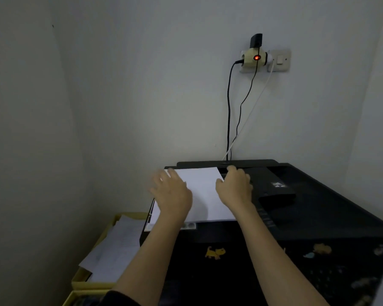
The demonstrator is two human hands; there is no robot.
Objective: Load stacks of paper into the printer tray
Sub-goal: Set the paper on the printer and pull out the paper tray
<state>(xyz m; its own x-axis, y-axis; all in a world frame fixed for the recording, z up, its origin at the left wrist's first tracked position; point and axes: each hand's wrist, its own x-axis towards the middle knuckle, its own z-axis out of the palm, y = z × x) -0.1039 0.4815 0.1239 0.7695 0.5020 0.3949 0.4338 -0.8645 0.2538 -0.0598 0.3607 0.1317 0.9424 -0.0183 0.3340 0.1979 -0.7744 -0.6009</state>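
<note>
While the light is dim, the stack of paper (202,191) reads clearly enough: white sheets lying flat on top of the black printer (318,208), far edge up against the feed slot (261,167) at the back, near edge towards the person. Judgement on handling: light, thin and floppy, with sheets that slide over one another, so the stack will fan out or buckle if it is pushed from one side only. It is best taken at both long edges at once, squared up, then eased in gently; the corners crease easily. The left hand (171,192) is over the left edge of the stack, fingers straight and spread, gripping nothing. It is motion-blurred, so I cannot say whether the palm touches the sheets or hovers just above them. The right hand (234,187) sits at the right far corner, knuckles up and fingers bent forward to the slot, with the thumb against the paper's right edge. Whether it pinches the sheets, only steadies them, or works something on the printer is not clear from here. The paper thus lies between the two hands, mostly bare in the middle. Off to the left, below the printer, a yellow box (84,281) holds loose sheets (113,250). Cables (228,111) run up the wall to a socket (281,60).
</note>
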